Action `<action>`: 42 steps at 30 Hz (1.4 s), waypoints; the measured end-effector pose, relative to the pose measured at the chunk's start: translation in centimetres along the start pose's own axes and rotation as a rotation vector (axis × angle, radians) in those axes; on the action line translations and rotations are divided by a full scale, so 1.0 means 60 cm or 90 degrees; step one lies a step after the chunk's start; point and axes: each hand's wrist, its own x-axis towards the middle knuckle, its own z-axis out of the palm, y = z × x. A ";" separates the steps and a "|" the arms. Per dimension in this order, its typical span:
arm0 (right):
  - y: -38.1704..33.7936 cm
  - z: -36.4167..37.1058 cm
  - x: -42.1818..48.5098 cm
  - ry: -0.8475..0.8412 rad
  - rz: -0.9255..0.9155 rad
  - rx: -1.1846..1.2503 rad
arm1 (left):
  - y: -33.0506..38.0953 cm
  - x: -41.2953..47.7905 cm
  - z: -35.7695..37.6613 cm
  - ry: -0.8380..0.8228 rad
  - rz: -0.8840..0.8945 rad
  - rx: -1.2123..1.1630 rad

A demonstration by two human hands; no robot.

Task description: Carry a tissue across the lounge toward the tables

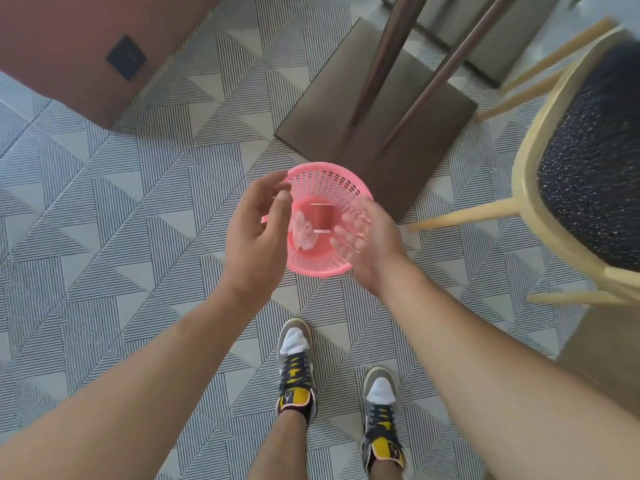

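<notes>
Both forearms reached forward and down over the floor [138, 202], and there they were, either side of the pink basket [329, 181]! The left hand [256, 237] hung over the basket's left rim, palm turned inward, its fingers [270, 188] loosely curled and a little apart, the thumb pointing up near the rim, gripping nothing that could be seen. The right hand [367, 244] hovered over the right rim, palm facing the left one; its fingers [346, 233] were smeared by motion, apparently spread and relaxed, though whether they touched the basket could not be told. The basket stood on the patterned tile floor just ahead of the two sneakers [298, 375], beside the dark metal base [374, 98] of a pole. Inside lay a red cup [320, 218] on its side and a crumpled pale wad [303, 232], partly hidden by the left hand. A chair [554, 202] with a speckled dark seat stood to the right, cut off at the picture's edge. A reddish-brown tabletop [69, 46] filled the upper left, with a small black square on it; any writing there was too small to read.
</notes>
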 end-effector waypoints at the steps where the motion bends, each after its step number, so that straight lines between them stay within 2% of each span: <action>1: -0.004 0.000 -0.009 0.015 -0.044 -0.029 | 0.009 -0.003 0.000 0.002 0.004 -0.001; 4: -0.022 0.005 -0.055 0.030 -0.188 -0.103 | 0.038 -0.014 0.000 0.000 0.020 -0.012; 9: -0.072 0.009 -0.173 -0.016 -0.376 -0.143 | 0.118 -0.051 0.005 -0.016 0.072 -0.024; 14: -0.139 -0.009 -0.311 -0.045 -0.510 -0.158 | 0.241 -0.105 0.007 -0.045 0.155 -0.035; 19: -0.230 -0.056 -0.467 -0.002 -0.605 -0.106 | 0.392 -0.172 0.014 -0.085 0.213 -0.059; 24: -0.300 -0.105 -0.598 0.045 -0.655 -0.034 | 0.510 -0.240 0.034 -0.145 0.268 -0.047; 28: -0.315 -0.155 -0.698 0.081 -0.676 0.035 | 0.584 -0.321 0.062 -0.234 0.295 -0.058; 36: -0.313 -0.327 -0.884 0.279 -0.736 0.152 | 0.685 -0.475 0.149 -0.406 0.330 -0.032; 42: -0.269 -0.480 -1.009 0.421 -0.763 0.179 | 0.729 -0.606 0.254 -0.545 0.367 -0.021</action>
